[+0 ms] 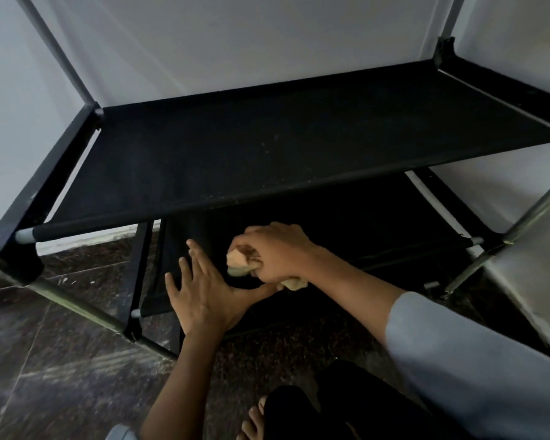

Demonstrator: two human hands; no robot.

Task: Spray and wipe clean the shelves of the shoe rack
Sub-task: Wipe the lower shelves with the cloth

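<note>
Right hand (277, 252) fingers (251, 246) curled tight round a crumpled tan cloth (240, 265), pressed onto the lower black fabric shelf (378, 217) of the shoe rack (29, 201). Left hand (200, 290) just beside it, fingers spread and flat on the same shelf, thumb reaching under the cloth. Upper shelf (267, 154) overhead, speckled with dust; dark stone floor (61, 360) below.

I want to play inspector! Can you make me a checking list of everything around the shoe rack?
Surface: upper shelf black fabric, pale dust specks near its front edge.
Job's things: crumpled yellowish cloth on the lower shelf; no spray bottle seen.
Clutter: nothing seen.
Grippers: right hand grips the cloth; left hand flat, fingers spread, on the lower shelf.
Cables: nothing seen.
Surroundings: white wall, dark speckled floor, bare toes.
</note>
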